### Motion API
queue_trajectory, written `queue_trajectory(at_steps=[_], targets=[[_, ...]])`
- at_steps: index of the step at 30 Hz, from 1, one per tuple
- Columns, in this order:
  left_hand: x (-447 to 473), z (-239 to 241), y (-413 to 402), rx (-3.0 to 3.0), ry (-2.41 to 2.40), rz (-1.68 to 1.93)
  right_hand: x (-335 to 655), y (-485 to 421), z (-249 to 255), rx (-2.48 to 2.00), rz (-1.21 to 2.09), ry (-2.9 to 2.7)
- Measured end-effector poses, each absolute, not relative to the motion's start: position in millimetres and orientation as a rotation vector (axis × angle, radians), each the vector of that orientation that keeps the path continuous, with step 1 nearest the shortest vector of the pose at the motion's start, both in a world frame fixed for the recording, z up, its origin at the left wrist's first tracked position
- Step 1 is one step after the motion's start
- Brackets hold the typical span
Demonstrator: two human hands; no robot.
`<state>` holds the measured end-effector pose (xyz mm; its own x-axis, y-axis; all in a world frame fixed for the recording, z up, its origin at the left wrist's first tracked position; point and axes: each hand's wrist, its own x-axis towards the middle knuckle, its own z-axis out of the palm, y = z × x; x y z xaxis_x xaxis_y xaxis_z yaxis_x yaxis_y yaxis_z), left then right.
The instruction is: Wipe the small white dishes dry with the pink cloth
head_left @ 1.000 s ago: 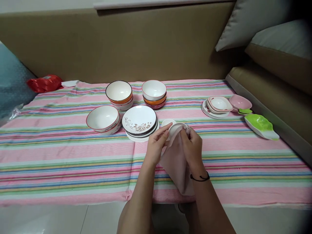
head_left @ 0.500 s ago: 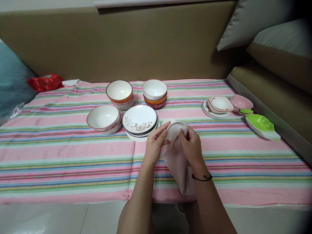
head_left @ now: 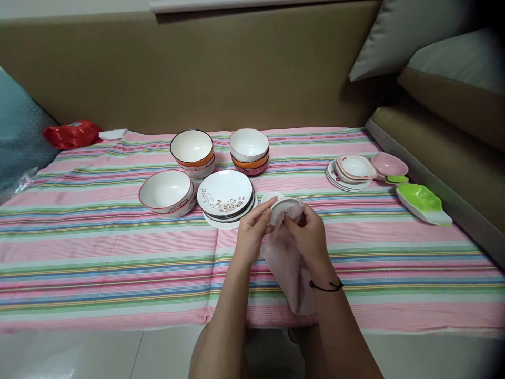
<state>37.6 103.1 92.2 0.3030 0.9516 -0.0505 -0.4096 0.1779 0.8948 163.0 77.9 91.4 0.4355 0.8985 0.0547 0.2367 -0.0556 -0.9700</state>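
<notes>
Between my hands is a small white dish, tilted, its rim facing up. My left hand grips it at the left edge, thumb on the near side. My right hand is closed on a pale pinkish cloth, pressing a fold of it into the dish. The rest of the cloth hangs down over the front of the striped cover. Just behind the held dish lies another small white dish, partly hidden. Left of my hands stands a stack of plates with a brown flower pattern.
Stacked bowls stand at left, back left and back centre. To the right are small plates with a squarish bowl, a pink bowl and a green leaf-shaped dish. A red bundle lies far left.
My right fingers have shifted slightly left, moving the cloth further into the dish. My left hand keeps its hold. The view has moved very slightly.
</notes>
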Motion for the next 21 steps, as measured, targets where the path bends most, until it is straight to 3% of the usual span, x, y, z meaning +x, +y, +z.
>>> queue_trajectory(at_steps=[11,21], targets=[[44.5,91.8,101.7,1.017,0.754,1.100,156.0,77.1,97.8,-1.700,0.543,-0.921],[42.2,98.6,100.7,1.097,0.815,1.084,155.5,77.4,96.0,-1.691,0.581,-0.851]])
